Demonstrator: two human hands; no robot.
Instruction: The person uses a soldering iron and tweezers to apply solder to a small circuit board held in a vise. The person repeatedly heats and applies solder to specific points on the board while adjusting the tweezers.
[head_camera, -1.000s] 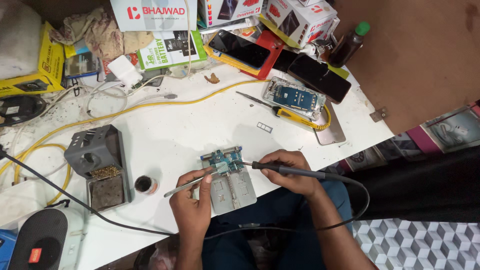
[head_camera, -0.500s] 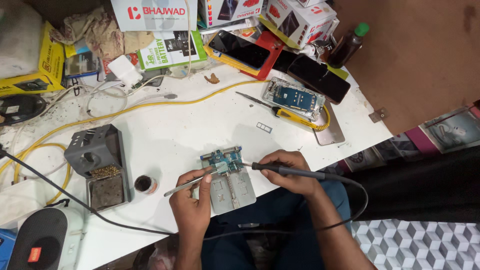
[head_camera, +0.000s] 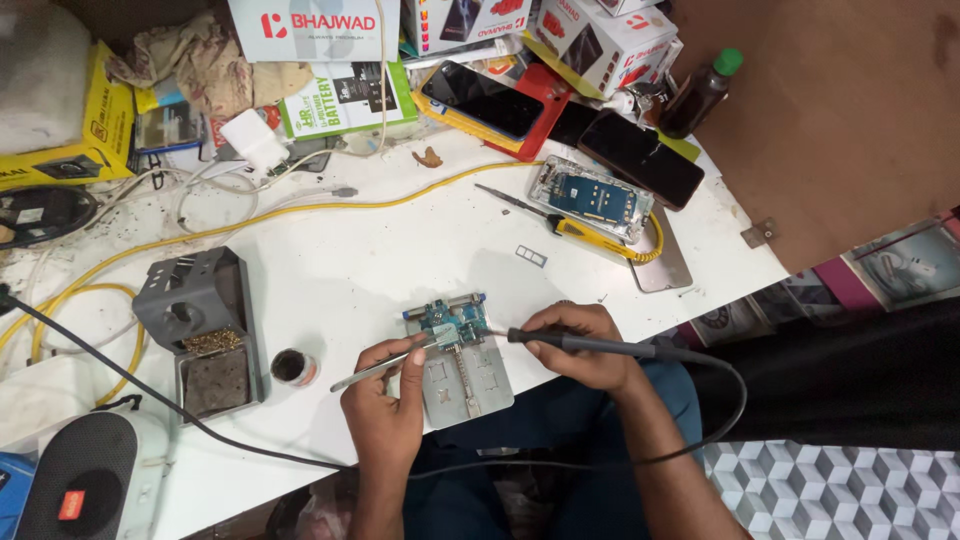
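Almost nothing has shifted over the last second. At the near edge of the tabletop (head_camera: 420, 250), the left hand (head_camera: 385, 410) still pinches tweezers (head_camera: 385, 365) and the right hand (head_camera: 580, 345) still grips the soldering iron (head_camera: 590, 345), both tips meeting on the circuit board (head_camera: 450, 320) clamped in its metal holder (head_camera: 465, 380). Farther left sits the grey iron stand (head_camera: 200, 300), and toward the far right edge an opened phone (head_camera: 590, 200).

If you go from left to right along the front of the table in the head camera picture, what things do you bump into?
Black speaker → grey soldering stand → small round pot → left hand with tweezers → circuit board → right hand with soldering iron.
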